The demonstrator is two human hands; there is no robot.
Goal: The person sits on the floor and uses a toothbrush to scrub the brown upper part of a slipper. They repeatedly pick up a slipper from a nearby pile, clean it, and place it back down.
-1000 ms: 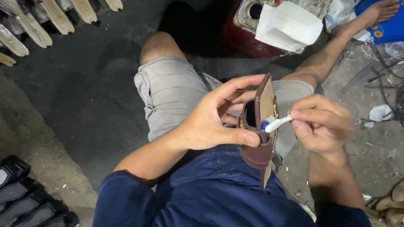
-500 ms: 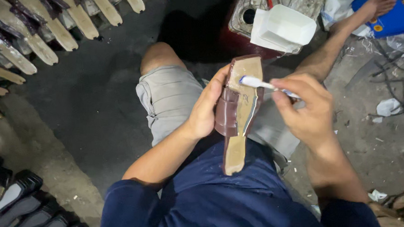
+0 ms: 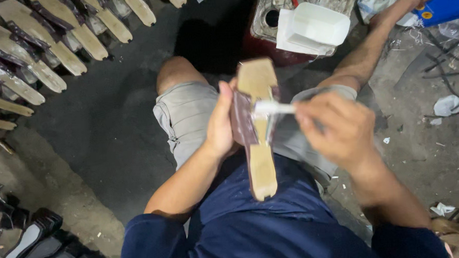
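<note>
My left hand grips a tan sandal sole with a dark brown strap, held upright over my lap with its underside facing me. My right hand holds a small white brush whose tip rests against the middle of the sole by the strap. I sit on the dark floor in grey shorts and a navy shirt, one knee raised.
Rows of tan soles with brown straps lie at the upper left. Black soles lie at the lower left. A white tray sits on a stained red can ahead. Scraps litter the floor at right.
The sandal has turned from side-on with the brown strap facing me to sole-up and vertical. My right hand with the brush has shifted from the upper edge to the middle of the sole.
</note>
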